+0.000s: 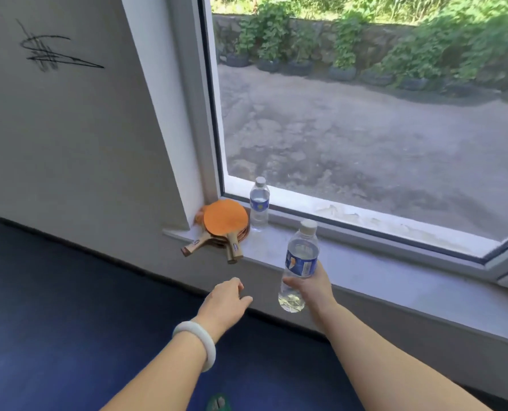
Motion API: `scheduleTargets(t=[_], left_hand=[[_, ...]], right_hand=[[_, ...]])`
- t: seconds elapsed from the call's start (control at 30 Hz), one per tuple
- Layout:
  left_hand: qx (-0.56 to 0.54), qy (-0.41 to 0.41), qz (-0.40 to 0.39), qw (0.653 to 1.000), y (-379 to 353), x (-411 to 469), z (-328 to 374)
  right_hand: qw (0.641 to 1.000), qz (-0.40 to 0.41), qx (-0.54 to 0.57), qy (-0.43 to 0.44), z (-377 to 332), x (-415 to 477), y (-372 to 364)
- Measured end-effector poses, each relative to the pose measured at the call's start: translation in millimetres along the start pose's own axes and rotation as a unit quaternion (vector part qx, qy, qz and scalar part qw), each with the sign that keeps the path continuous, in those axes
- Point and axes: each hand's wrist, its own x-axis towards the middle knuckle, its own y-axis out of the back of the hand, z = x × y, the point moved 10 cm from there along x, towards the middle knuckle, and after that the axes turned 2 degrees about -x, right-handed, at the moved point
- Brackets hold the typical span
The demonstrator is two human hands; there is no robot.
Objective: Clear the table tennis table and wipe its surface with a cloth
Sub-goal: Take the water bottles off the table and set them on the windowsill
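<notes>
Water bottle (pixel 301 262) of clear plastic, with a white cap and a blue label, is gripped by the right hand (pixel 312 287): thumb on the near side, fingers wrapped round the far side at and just under the label. It is held in the air just in front of the windowsill (pixel 365 268), leaning a little with its cap to the right, its top level with the sill and its base lower, against the wall beneath. Clear water shows in its lower part; the label hides how high the water stands

A second bottle (pixel 259 207) of the same kind stands upright and capped at the back of the sill against the window frame, filled with water nearly to its shoulder. Just beside it on the left, in the sill's corner, lies a stack of paddles (pixel 224 216) with an orange face on top; two wooden handles stick out over the sill's front edge

The left hand (pixel 226 301), a white bangle (pixel 196 342) on its wrist, is stretched forward below those handles, touching nothing, its fingers loosely curled and holding nothing

Below lies a dark blue floor (pixel 54 307). A black scribble (pixel 51 53) marks the white wall on the left. Through the window (pixel 365 129) a bare gravel yard and green plants are seen
</notes>
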Motion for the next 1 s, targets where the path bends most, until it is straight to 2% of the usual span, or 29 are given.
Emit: scheduleTargets(t=[0.2,0.43,0.73,0.87,1.0], left_hand=[[0.010,-0.020,-0.037,0.999,13.0,84.6,21.6],[0.002,0.013,-0.048,0.999,15.4,155.0,23.6],[-0.045,0.053,-0.063,0.996,-1.6,209.1,26.7],[-0.047,0.062,-0.065,0.995,-7.8,215.6,25.0],[-0.054,0.061,-0.062,0.995,-7.2,221.1,27.1]], right_hand=[[0.998,0.047,-0.027,-0.023,-12.4,72.5,-5.9],[0.998,0.041,-0.013,-0.042,-12.9,168.6,-34.6],[0.999,0.035,-0.007,-0.022,-20.6,243.7,-67.1],[0.996,0.040,-0.073,-0.020,-10.5,254.4,-65.7],[0.969,0.046,-0.240,-0.029,2.4,256.0,-58.3]])
